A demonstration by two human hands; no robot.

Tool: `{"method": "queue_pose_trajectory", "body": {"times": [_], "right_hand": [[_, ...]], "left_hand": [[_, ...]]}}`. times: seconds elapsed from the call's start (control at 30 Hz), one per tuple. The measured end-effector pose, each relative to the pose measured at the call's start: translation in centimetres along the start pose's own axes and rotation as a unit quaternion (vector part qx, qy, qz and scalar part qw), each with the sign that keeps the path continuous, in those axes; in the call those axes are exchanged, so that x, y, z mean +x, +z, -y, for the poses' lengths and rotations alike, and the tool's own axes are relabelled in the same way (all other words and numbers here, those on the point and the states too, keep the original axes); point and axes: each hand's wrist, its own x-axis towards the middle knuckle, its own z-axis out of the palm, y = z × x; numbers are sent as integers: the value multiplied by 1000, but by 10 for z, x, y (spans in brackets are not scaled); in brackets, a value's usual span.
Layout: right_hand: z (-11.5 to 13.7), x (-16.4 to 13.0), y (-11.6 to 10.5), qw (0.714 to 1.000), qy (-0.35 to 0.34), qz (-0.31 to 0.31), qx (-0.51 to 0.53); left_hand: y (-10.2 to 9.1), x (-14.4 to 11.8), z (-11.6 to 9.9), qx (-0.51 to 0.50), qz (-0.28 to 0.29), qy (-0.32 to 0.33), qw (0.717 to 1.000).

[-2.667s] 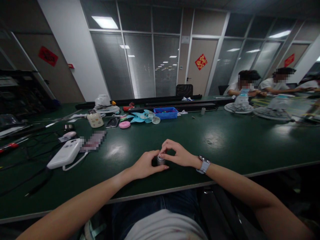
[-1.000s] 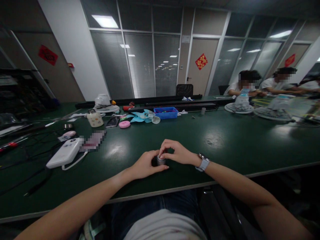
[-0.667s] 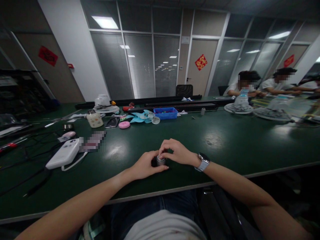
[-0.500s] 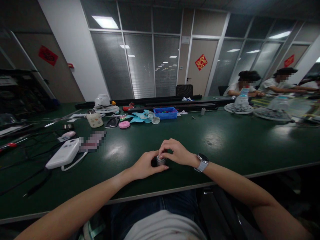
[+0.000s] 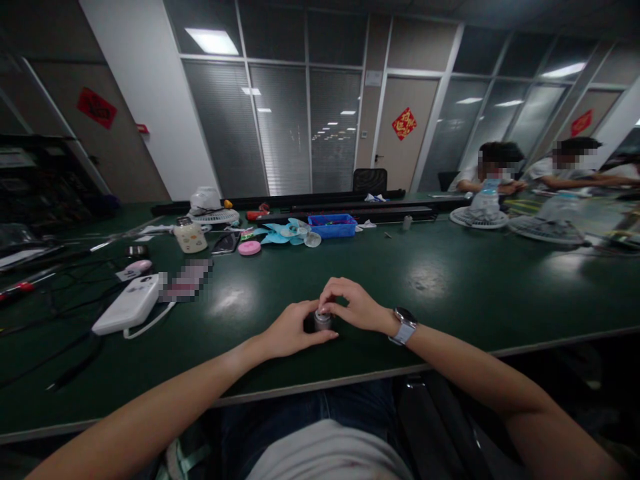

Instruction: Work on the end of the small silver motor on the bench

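A small grey metal cylinder [image 5: 323, 323] stands upright on the green table in front of me. My left hand [image 5: 290, 331] curls round it from the left, thumb along the near side and fingers at the far side. From above and the right, my right hand [image 5: 353, 303] reaches over with a bent wrist, its thumb and fingertips pinched together at the cylinder's top. Whatever sits between those fingertips is too small to make out. A watch [image 5: 404, 325] is strapped on my right wrist.
To the left lie a white power bank [image 5: 127, 307], a phone [image 5: 187, 280] and cables. Farther back are a cream bottle [image 5: 190, 237], a pink round case [image 5: 249, 248], blue fan blades [image 5: 285, 232] and a blue basket [image 5: 333, 228]. Two people sit at the far right near fan parts [image 5: 480, 215].
Both hands keep nearly the same pose at the cylinder. The view has shifted very slightly.
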Motion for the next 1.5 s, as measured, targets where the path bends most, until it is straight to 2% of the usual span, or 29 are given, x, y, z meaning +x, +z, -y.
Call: {"method": "queue_pose_trajectory", "body": {"times": [0.3,1.5], "right_hand": [[3,0,2,999,8,-21,42],[5,-5,-2,993,53,23,101]], "left_hand": [[0,0,0,-14,6,-2,1000],[-2,-1,1,-27,9,19,999]]}}
